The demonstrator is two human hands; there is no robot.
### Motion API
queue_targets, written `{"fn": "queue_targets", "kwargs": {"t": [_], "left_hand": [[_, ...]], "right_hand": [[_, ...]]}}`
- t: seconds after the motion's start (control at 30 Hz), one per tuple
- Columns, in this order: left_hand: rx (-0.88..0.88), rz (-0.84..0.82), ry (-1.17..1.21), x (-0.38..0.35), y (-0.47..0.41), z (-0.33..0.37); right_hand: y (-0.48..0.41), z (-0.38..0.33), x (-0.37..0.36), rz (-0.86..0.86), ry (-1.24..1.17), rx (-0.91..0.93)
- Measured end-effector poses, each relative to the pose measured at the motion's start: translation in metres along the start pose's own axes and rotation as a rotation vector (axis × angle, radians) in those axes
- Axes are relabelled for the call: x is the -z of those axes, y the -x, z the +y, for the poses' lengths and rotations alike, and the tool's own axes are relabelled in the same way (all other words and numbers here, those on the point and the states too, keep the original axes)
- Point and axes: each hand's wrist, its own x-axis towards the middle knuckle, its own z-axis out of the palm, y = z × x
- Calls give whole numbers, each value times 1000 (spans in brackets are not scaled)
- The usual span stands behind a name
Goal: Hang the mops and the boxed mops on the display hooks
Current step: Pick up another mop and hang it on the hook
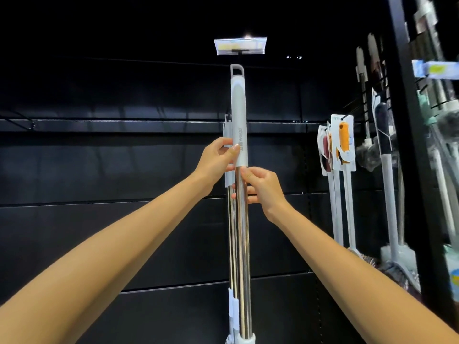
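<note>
- Left hand (218, 158) pinches the lower end of the mop (243, 232) grip.
- Right hand (264, 187) curls round its steel pole just below.
- Mop upright, top loop just under the price tag (240, 47).
- Second mop (231, 234) just behind it.

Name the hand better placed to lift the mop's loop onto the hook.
Right, probably: the right hand wraps the steel pole and can push upward; the left hand only pinches the white sleeve.

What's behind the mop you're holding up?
A second mop, close behind on its left: a strip of steel pole and pale grip shows. The front mop and left hand cover the rest.
</note>
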Motion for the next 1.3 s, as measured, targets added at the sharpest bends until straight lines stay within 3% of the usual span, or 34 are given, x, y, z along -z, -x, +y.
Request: {"fn": "queue_targets", "kwargs": {"t": [0.37, 1.3], "left_hand": [[48, -26, -106, 10, -11, -2], [234, 79, -92, -17, -50, -98]], "right_hand": [[-15, 5, -9, -35, -58, -92], [-71, 85, 3, -72, 22, -240]]}}
